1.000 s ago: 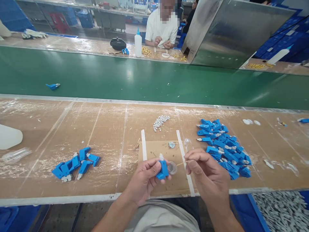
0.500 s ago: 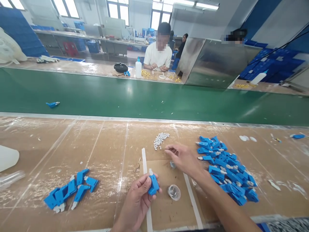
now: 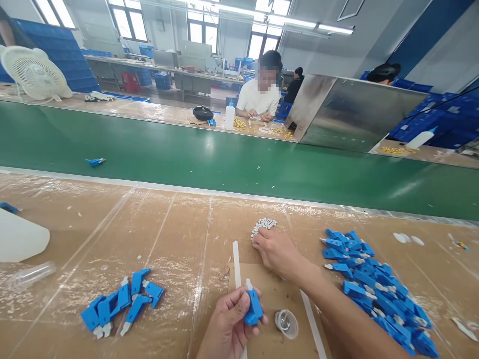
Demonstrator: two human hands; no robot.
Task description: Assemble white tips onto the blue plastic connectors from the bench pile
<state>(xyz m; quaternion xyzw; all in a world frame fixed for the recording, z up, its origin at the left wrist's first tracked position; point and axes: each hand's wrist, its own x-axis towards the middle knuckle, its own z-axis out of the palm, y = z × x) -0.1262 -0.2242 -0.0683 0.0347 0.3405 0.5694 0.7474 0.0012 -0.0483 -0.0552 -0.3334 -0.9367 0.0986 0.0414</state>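
Over the near part of the table [image 3: 179, 249], the left hand [image 3: 234, 316] is closed around a blue piece [image 3: 253, 309], thumb across its side and fingers behind, with the white tip of the piece pointing up. Farther forward, the right hand [image 3: 277, 252] reaches to the near edge of a pile of small grey bits [image 3: 265, 223], its fingers bent and close together; how far they are closed, and whether they have hold of a bit, cannot be told. Beneath the hands lies a cardboard sheet [image 3: 269, 299] with a white strip [image 3: 236, 264] along its left side and another white strip [image 3: 313, 324] along its right. A clear cup [image 3: 294, 326] sits on it, just to the right of the blue piece. A small cluster of blue pieces [image 3: 123, 299] lies well to the left, a larger heap of blue pieces [image 3: 385, 294] to the right. Beyond the table runs a green surface [image 3: 168, 159] bearing one blue item [image 3: 95, 162]; across it sits a person in white [image 3: 260, 94], near a white bottle [image 3: 229, 117] and gold bits [image 3: 239, 124].
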